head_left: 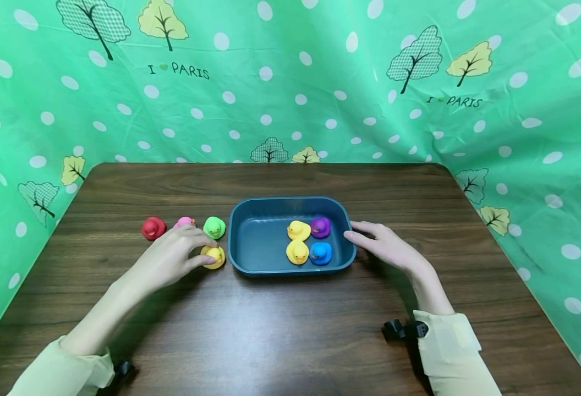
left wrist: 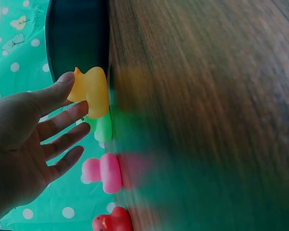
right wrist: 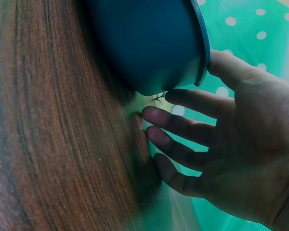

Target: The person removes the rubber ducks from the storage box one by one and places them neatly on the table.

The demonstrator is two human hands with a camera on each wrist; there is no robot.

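My left hand (head_left: 174, 256) pinches the head of a yellow rubber duck (head_left: 213, 257) between thumb and index finger, just left of the blue bin (head_left: 253, 270). In the left wrist view this duck (left wrist: 97, 94) stands upright at the thumb tip, and the other fingers spread loosely below it. At the bin's right end is my right hand (head_left: 387, 245), its thumb and index fingertips against the rim and outer wall. The right wrist view shows its fingers (right wrist: 183, 127) extended along the bin's end. Inside the bin sit a purple duck (head_left: 321, 226), a blue duck (head_left: 320, 253) and two yellow ducks (head_left: 298, 252).
Left of the bin are a green duck (head_left: 214, 227), a pink duck (head_left: 185, 221) partly hidden behind my left hand, and a red duck (head_left: 153, 227). All stand on the dark wooden table (head_left: 270, 324). A green dotted cloth (head_left: 290, 88) hangs beyond its far edge.
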